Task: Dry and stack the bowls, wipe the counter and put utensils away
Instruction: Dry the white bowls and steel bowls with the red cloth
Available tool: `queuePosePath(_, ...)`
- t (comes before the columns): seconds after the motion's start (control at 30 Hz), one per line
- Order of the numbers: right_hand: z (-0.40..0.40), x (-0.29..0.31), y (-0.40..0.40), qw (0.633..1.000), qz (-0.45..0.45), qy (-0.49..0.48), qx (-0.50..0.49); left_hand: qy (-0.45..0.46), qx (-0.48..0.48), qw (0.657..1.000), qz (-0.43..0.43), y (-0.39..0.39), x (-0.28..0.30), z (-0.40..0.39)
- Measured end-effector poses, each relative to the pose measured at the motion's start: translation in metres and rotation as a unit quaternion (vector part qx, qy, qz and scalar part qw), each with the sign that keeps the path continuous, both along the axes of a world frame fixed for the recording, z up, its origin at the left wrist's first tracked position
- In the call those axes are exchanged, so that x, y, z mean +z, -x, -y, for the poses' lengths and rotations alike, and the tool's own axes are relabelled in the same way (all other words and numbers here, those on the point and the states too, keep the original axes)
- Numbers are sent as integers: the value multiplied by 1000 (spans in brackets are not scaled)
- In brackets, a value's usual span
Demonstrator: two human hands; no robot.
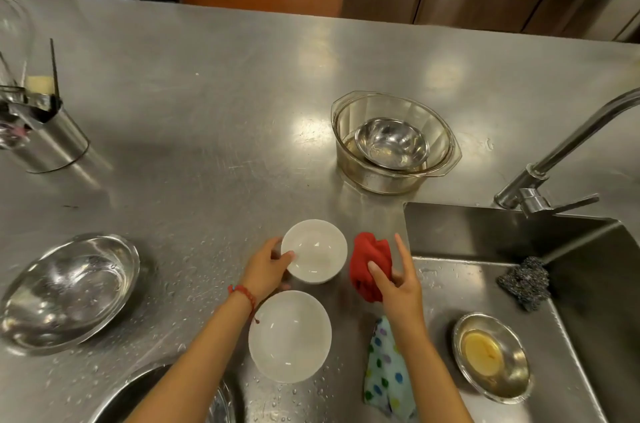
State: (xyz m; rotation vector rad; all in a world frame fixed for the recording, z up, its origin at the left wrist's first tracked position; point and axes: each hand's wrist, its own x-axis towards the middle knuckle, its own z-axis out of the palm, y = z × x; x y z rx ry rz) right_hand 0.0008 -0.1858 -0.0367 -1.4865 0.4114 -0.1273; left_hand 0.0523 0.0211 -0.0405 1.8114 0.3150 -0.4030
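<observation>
My left hand (268, 266) grips the rim of a small white bowl (317, 251) held just above the wet steel counter (207, 117). My right hand (398, 279) holds a bunched red cloth (367, 263) right beside that bowl. A second, larger white bowl (290, 336) stands upright on the counter below the first. A steel bowl (69, 287) sits at the left. Another steel bowl (393, 143) rests inside a glass casserole dish (440, 131) further back. A steel utensil holder (52, 135) with chopsticks and utensils stands at the far left.
A sink (519, 242) lies at the right with a tap (554, 159), a steel scourer (524, 282) and a small steel dish with soap (491, 357). A dotted cloth (386, 374) lies on the sink edge. Another steel bowl's rim (221, 402) shows at the bottom.
</observation>
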Motion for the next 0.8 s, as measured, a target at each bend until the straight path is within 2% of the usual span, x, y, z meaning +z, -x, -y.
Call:
queuePosePath(0.1,-3,-1,9,1000,-19,-3,-8,119,26,989,-83,-5,-5,-1)
queuePosePath(0.17,0,1,14,999,-22,-8,-22,159,42,982,-97,-8,-5,-1)
queuePosePath(0.3,8,9,24,999,-12,-22,-39,182,50,980,-70,-10,0,1)
queuePosePath(0.4,14,21,31,997,1,-42,-60,237,54,969,-37,-7,8,6)
queuePosePath(0.53,20,46,40,993,54,-100,-42,277,30,960,-5,0,26,14)
queuePosePath(0.8,6,81,60,992,115,-42,-24,332,-3,943,6,37,47,40)
